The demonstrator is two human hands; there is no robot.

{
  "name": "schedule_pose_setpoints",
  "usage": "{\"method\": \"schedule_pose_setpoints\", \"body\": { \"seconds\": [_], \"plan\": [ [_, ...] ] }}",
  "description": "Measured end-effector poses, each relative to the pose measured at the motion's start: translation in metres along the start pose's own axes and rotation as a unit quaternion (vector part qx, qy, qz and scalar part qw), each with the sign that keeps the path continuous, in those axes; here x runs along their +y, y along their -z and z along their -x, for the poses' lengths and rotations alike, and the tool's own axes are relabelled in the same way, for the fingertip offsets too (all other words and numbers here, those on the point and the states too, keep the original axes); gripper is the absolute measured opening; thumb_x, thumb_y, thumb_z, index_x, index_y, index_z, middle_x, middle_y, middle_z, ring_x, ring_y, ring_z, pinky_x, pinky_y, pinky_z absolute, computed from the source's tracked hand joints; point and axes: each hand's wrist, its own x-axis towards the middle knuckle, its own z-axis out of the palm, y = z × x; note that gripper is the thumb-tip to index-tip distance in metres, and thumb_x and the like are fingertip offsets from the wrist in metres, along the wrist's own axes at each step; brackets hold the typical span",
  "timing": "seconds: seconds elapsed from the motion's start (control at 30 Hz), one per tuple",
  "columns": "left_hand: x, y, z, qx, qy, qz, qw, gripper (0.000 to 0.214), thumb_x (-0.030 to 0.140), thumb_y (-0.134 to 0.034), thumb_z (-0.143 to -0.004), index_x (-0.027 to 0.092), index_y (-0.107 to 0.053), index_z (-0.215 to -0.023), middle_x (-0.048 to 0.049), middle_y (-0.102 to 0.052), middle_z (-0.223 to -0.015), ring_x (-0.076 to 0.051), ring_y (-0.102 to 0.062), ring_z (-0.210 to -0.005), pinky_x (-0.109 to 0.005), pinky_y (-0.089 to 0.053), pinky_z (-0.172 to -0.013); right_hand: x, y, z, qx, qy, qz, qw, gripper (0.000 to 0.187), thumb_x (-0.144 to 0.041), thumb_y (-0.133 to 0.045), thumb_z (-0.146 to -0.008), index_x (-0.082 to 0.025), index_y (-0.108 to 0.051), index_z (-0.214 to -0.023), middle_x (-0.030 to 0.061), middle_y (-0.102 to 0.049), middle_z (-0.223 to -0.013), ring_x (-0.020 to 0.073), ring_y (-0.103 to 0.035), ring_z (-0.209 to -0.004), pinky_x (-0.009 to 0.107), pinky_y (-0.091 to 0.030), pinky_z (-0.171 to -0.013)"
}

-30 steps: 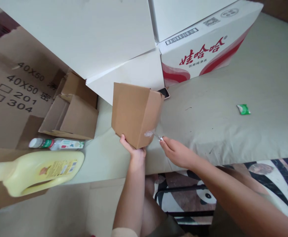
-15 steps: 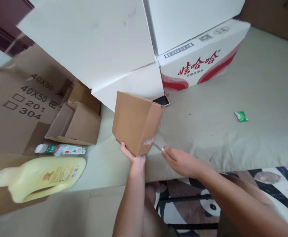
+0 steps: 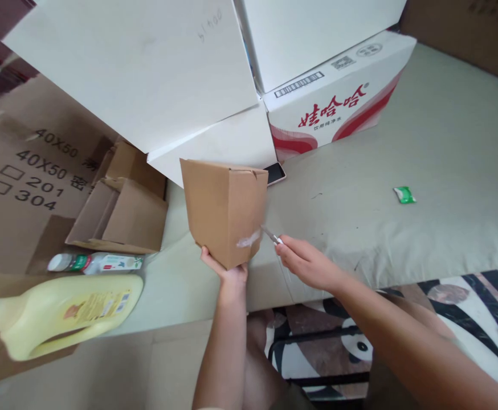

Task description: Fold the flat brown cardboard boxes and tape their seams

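A brown cardboard box [image 3: 208, 210] is tilted up above the light-coloured bench cover. My left hand [image 3: 225, 267] grips its lower edge from below, thumb on the near face and the other fingers mostly hidden underneath. A strip of clear tape [image 3: 248, 240] clings to the box's right side, low down. My right hand [image 3: 302, 261] is closed around the handle of a small knife [image 3: 271, 234]. The thin blade points left, its tip at or very close to the taped side; whether it touches I cannot tell.
White cartons [image 3: 330, 117] stand behind the box, with a dark phone [image 3: 276, 173] beside them. To the left are an opened cardboard box [image 3: 135, 216], a plastic bottle [image 3: 99, 262] and a yellow jug [image 3: 78, 310]. A green packet [image 3: 404, 195] lies to the right.
The box has turned so its taped side faces me more. My right hand has moved the knife slightly up and left. The whole view has shifted a little.
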Motion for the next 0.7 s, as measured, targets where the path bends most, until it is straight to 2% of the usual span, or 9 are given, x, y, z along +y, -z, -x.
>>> {"method": "schedule_pose_setpoints", "body": {
  "seconds": [0.13, 0.27, 0.43, 0.57, 0.7],
  "plan": [
    [-0.009, -0.002, 0.005, 0.004, 0.039, 0.019, 0.999, 0.06, 0.072, -0.055, -0.083, 0.027, -0.07, -0.12, -0.0075, -0.072, -0.124, -0.032, -0.065, -0.117, -0.042, -0.055, -0.09, 0.002, -0.009, -0.002, 0.001, -0.004, 0.053, 0.999, 0.033, -0.044, -0.031, -0.103, -0.026, -0.034, -0.076, -0.0028, -0.045, -0.066, 0.0161, -0.045, -0.063, 0.03, -0.033, -0.063],
    [-0.012, -0.004, 0.009, 0.003, 0.061, 0.005, 0.998, 0.058, 0.074, -0.053, -0.083, 0.029, -0.072, -0.115, -0.0055, -0.075, -0.115, -0.032, -0.068, -0.108, -0.041, -0.056, -0.081, 0.003, -0.012, -0.002, 0.006, -0.004, 0.089, 0.996, 0.03, -0.042, -0.032, -0.103, -0.026, -0.034, -0.077, -0.0032, -0.044, -0.066, 0.0164, -0.045, -0.062, 0.03, -0.031, -0.063],
    [-0.013, -0.005, 0.009, 0.02, 0.054, 0.011, 0.998, 0.056, 0.073, -0.049, -0.086, 0.029, -0.073, -0.112, -0.0048, -0.075, -0.11, -0.03, -0.069, -0.101, -0.038, -0.055, -0.075, 0.002, -0.019, -0.002, -0.005, -0.002, 0.092, 0.996, 0.028, -0.039, -0.031, -0.104, -0.026, -0.033, -0.079, -0.0034, -0.043, -0.066, 0.0166, -0.045, -0.061, 0.03, -0.029, -0.063],
    [-0.012, -0.008, 0.008, 0.027, 0.026, 0.021, 0.999, 0.048, 0.068, -0.052, -0.086, 0.029, -0.074, -0.102, -0.0031, -0.076, -0.101, -0.027, -0.069, -0.093, -0.036, -0.053, -0.074, 0.0, -0.024, -0.001, -0.019, 0.008, 0.081, 0.996, 0.024, -0.036, -0.031, -0.104, -0.026, -0.038, -0.083, -0.0035, -0.045, -0.067, 0.0162, -0.044, -0.062, 0.029, -0.031, -0.063],
    [-0.01, -0.012, 0.009, 0.046, 0.028, 0.033, 0.998, 0.046, 0.066, -0.05, -0.085, 0.029, -0.074, -0.099, -0.0019, -0.076, -0.098, -0.025, -0.068, -0.091, -0.036, -0.052, -0.075, -0.003, -0.023, -0.001, -0.032, -0.029, 0.123, 0.991, 0.022, -0.032, -0.034, -0.105, -0.024, -0.044, -0.086, -0.0025, -0.047, -0.067, 0.0163, -0.044, -0.062, 0.029, -0.029, -0.063]
  ]
}}
